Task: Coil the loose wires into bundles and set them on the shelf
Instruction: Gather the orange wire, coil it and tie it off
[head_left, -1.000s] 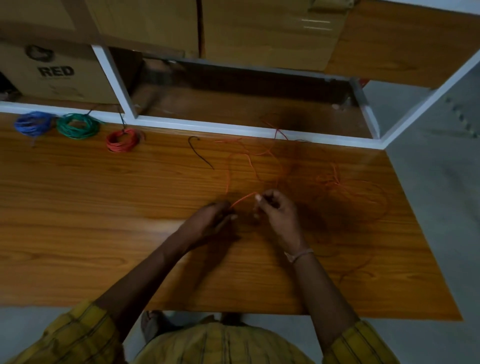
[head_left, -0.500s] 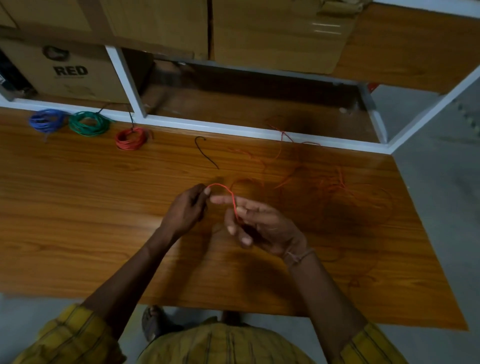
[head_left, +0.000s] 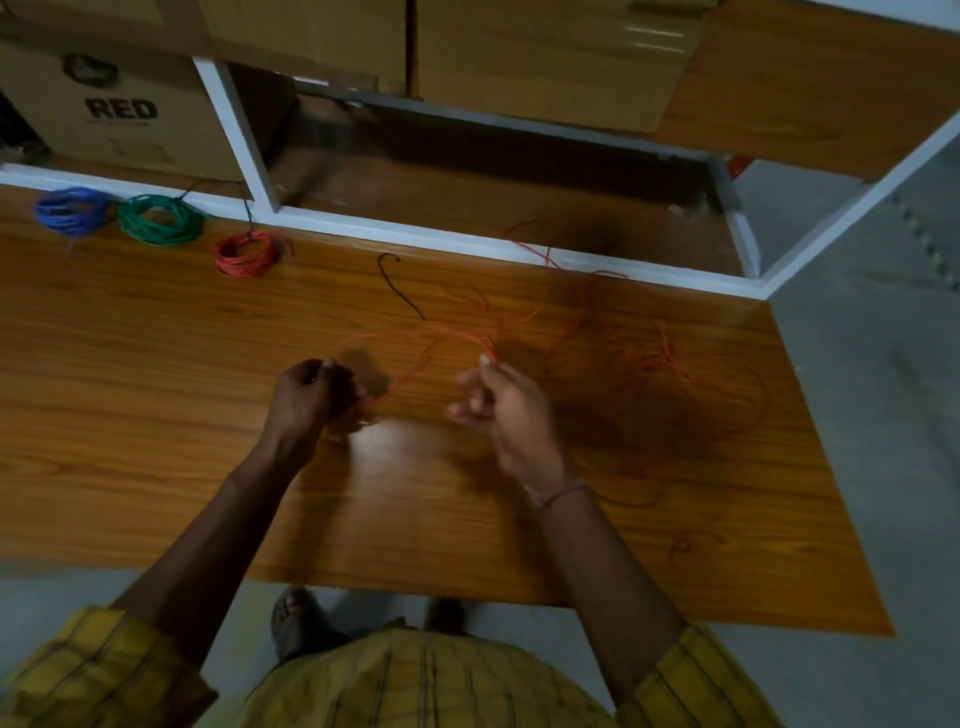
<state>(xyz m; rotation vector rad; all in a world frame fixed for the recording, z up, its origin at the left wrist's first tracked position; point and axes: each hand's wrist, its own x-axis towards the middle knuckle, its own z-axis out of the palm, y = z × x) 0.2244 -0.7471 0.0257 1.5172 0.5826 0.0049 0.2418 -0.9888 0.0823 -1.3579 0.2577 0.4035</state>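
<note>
While my left hand (head_left: 306, 395) grips the started loop, my right hand (head_left: 501, 402) pinches the orange wire (head_left: 660, 358); its loose length trails rightward, nearer that hand.

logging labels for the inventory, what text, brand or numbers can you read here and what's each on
"RED": bold dark letters on the cardboard box at upper left, on the shelf.
Round logo above it on the same box: too blurred to read.
Faint print below "RED": too small to read.
Other cardboard boxes: no readable text.
</note>
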